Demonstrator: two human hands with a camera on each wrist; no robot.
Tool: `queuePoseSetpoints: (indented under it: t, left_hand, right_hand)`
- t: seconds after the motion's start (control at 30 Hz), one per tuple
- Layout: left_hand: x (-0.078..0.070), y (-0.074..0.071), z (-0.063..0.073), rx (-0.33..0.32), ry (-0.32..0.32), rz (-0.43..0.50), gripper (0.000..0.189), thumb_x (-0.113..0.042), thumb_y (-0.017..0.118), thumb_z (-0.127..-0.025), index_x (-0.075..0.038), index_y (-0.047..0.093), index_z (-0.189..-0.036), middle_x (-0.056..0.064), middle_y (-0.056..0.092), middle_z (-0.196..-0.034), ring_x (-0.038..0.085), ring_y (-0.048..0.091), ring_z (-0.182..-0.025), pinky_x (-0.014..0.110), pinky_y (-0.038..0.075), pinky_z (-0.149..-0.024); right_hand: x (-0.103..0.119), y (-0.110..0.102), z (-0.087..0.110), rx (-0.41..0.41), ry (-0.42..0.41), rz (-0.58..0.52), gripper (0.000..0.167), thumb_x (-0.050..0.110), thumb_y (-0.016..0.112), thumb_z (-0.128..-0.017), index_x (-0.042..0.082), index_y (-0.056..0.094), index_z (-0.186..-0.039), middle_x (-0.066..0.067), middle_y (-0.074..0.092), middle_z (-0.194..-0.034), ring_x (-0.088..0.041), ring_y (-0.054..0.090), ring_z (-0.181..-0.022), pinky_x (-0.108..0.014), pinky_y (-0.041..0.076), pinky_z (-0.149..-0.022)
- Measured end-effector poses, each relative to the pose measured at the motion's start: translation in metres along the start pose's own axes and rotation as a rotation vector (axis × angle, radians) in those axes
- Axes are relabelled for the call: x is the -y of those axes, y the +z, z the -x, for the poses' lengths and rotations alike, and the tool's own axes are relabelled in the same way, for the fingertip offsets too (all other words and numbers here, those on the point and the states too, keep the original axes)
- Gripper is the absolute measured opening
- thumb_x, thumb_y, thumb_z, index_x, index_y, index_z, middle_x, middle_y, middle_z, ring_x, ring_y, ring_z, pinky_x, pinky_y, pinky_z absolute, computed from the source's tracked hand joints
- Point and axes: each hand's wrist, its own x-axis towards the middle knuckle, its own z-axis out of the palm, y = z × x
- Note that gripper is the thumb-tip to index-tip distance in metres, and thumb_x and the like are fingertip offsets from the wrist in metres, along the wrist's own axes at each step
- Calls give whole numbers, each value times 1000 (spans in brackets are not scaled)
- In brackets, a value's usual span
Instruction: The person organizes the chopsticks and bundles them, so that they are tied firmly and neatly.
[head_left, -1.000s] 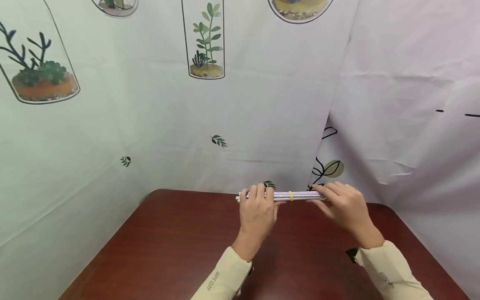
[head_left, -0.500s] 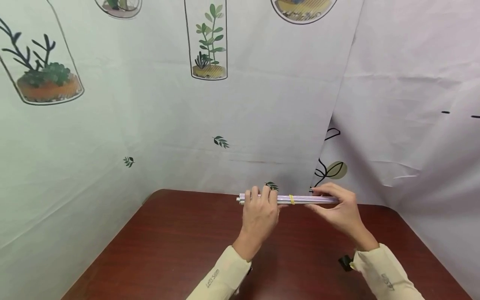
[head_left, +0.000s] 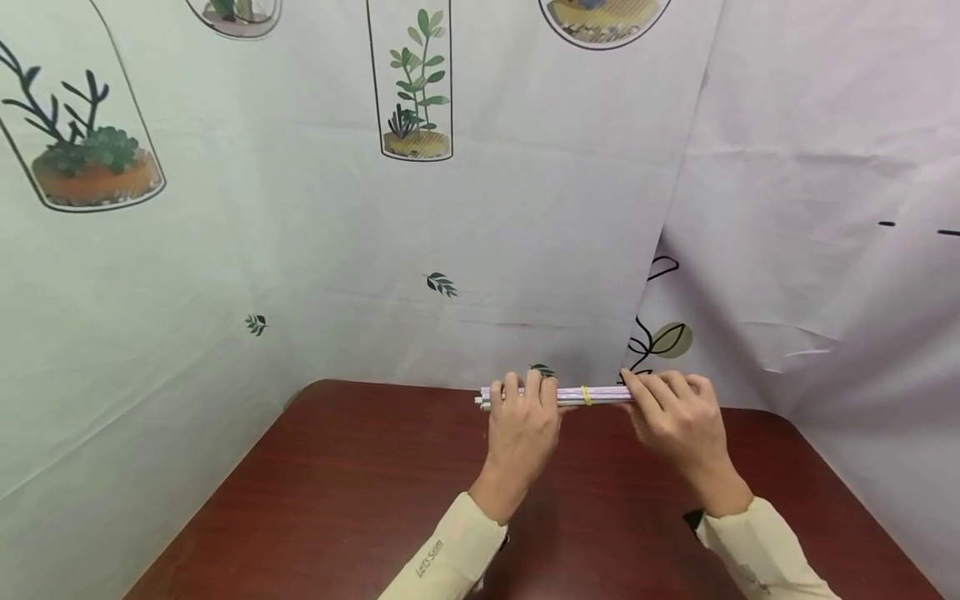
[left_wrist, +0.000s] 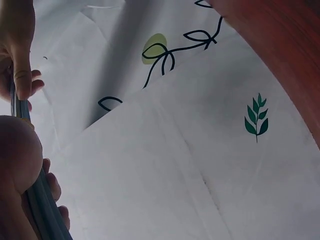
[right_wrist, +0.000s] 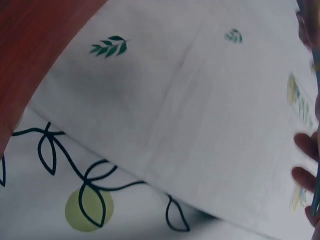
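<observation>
A bundle of thin, straight pale-purple and white sticks (head_left: pixel 609 395) is held level above the far part of the table, bound near its middle by a yellow rubber band (head_left: pixel 587 396). My left hand (head_left: pixel 523 433) grips it left of the band, fingers curled over the top, with the stick ends poking out beyond. To the right of the band, my right hand (head_left: pixel 684 429) has its fingers wrapped over the other end, which it hides. The left wrist view shows the bundle (left_wrist: pixel 47 212) between thumb and fingers; in the right wrist view, fingertips (right_wrist: pixel 304 177) show only at the edge.
A dark red-brown table (head_left: pixel 337 483) with rounded far corners lies below the hands. White cloth (head_left: pixel 555 242) printed with plants and leaves hangs behind it and along both sides. A small black item (head_left: pixel 693 522) shows by the right cuff.
Half a second ago my right hand was loosened, with the bundle's right part visible between thumb and fingers; now its fingers wrap over that end. The left hand keeps its grip.
</observation>
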Motion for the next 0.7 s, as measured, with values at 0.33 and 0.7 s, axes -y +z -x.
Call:
queuePoseSetpoints:
  t: [0.33,0.7]
  left_hand:
    - [0,8,7,-26,33,-20,25,-33,45,-100,-12,59,-97,3,57,-92,24,49,-79,38,39,-74]
    - [12,26,20,-7,151,-39,31,-13,28,-106,-11,58,-100,2,57,-93,20,50,-79,31,41,-71]
  right_hand:
    - [7,5,1,-38,0,103,38,23,44,-105,-2,69,-92,-11,57,-72,-31,44,-56,-44,37,-52]
    - [-5,14,32,44,11,85,35,24,45,-104,0,69,-95,-11,58,-74,-32,45,-57,-43,35,-49]
